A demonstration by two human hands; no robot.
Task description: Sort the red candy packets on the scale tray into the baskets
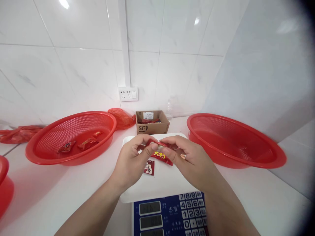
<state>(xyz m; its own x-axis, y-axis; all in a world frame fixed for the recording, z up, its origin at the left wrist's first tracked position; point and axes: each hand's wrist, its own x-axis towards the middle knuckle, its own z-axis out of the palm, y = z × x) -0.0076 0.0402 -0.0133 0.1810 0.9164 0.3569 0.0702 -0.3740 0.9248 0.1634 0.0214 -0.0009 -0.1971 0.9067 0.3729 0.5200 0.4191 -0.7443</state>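
My left hand [135, 159] and my right hand [188, 159] meet above the white tray of a digital scale [172, 185]. Both pinch a small red packet [159, 144] between thumbs and fingers; much of it is hidden. Below it on the tray lies a red packet with yellow characters [162, 158]. A dark red square packet with a white patch [149, 167] rests by my left hand. Part of another packet [182, 156] shows behind my right thumb. The scale's blue panel [169, 218], with displays and number keys, faces me.
A red mesh basket [71, 160] at left holds several red packets. Another red basket [236, 160] stands at right. Behind the tray are an SF cardboard box [152, 128] with packets inside, a red plastic bag [121, 118] and a clear bottle [169, 109] against the tiled wall.
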